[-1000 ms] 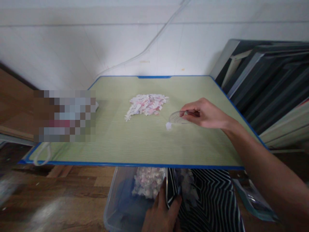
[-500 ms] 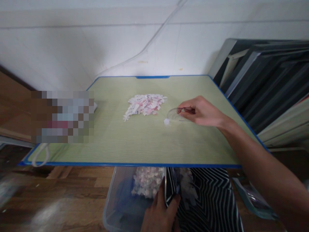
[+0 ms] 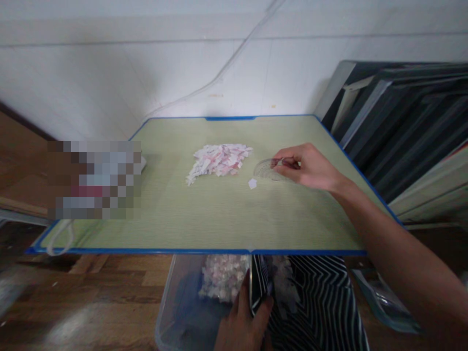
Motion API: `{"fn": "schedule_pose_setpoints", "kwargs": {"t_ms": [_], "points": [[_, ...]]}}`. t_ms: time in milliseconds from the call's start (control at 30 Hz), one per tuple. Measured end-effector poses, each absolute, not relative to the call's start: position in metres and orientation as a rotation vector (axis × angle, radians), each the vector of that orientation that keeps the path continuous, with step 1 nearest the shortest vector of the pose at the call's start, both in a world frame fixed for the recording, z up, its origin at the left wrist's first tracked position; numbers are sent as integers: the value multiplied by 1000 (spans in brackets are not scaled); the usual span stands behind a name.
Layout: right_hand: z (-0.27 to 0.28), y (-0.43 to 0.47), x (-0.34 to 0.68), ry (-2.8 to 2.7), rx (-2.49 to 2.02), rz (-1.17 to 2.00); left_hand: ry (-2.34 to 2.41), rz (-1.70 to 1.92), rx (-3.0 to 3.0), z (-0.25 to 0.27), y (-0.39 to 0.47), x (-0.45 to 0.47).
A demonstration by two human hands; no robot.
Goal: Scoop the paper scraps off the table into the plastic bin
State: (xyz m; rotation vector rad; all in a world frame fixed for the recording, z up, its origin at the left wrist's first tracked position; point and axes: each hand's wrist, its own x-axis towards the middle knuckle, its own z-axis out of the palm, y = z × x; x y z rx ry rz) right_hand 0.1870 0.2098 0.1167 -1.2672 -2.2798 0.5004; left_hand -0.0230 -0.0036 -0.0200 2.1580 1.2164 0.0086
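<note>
My right hand [image 3: 305, 168] is over the right half of the green board, with fingers closed in a pinch. It holds a clear curved protractor [image 3: 263, 168] by one end, low over the board. A small white pentagon-shaped paper piece [image 3: 252, 183] lies just below the protractor's left end. To the left is a heap of white and pinkish paper strips [image 3: 221, 158]. Below the board's front edge, my left hand [image 3: 243, 317] grips the pale-edged rim of black-and-white striped cloth [image 3: 260, 282], thumb on the right side. The fingertips on the far side are partly hidden.
A clear plastic tub [image 3: 165, 312] under the low table [image 3: 164, 224] holds many small pale pieces [image 3: 221, 278]. Dark flat panels [image 3: 409, 107] lean at the right. A pixelated object [image 3: 98, 180] covers the table's left end. A zip bag [image 3: 387, 302] lies on the floor.
My right hand has moved slightly right with the protractor, whose end has come away from the white paper piece. My left hand stays in place.
</note>
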Motion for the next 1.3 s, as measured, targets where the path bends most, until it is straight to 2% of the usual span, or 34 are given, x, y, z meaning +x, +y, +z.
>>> {"fn": "schedule_pose_setpoints", "kwargs": {"t_ms": [233,500,733,1000,1300], "points": [[121,210,194,-2390,-1197,692,1225,25,2193,-17,-5,-23],[137,208,217,-2461,-1230,1230,1191,76,2187,-23,-6,-26],[139,207,215,-2433,-1267,1271,1203,66,2209,-25,-8,-27],[134,207,213,-2722,-1175,1688,1199,96,2212,-27,-8,-27],[137,204,210,-2857,-975,1772,1203,73,2198,-23,-7,-26]]}}
